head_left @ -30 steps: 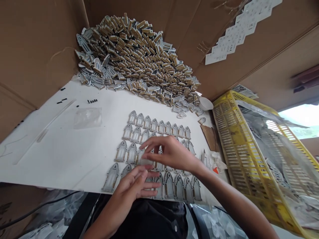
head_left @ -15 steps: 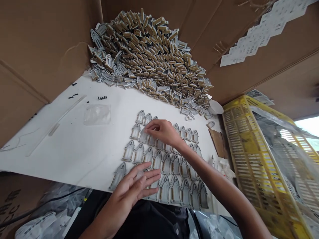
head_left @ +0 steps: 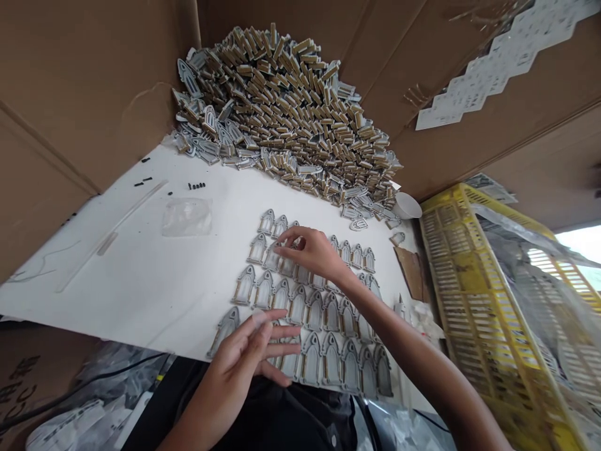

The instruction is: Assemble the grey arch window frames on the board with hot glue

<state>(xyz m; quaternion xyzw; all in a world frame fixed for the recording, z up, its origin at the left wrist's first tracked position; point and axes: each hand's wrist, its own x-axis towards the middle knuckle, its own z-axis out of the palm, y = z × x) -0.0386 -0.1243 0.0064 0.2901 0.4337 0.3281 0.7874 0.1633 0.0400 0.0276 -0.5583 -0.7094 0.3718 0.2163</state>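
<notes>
Several rows of small grey arched window-shaped pieces [head_left: 314, 311] lie on the white table. Over the second row from the back, my right hand [head_left: 312, 252] has its thumb and index finger brought together at the top of one arched piece [head_left: 272, 255]; whatever is between the fingertips is too small to make out. Lower down, above the front rows, my left hand [head_left: 244, 351] is palm up. A small translucent piece [head_left: 259, 318] sits between its thumb and index finger, while the other fingers are spread. Both hands partly cover the rows beneath them.
A large heap of similar arched pieces [head_left: 291, 113] fills the back against cardboard walls [head_left: 94, 75]. To the left lie a clear plastic bag [head_left: 186, 217], small black bits [head_left: 197, 185] and a clear strip [head_left: 113, 235]. A white cup [head_left: 407, 205] and yellow crate [head_left: 455, 282] stand right.
The small translucent piece has shifted from my left palm area up between thumb and index finger. My right hand stays at nearly the same arched piece. The whole view has shifted slightly.
</notes>
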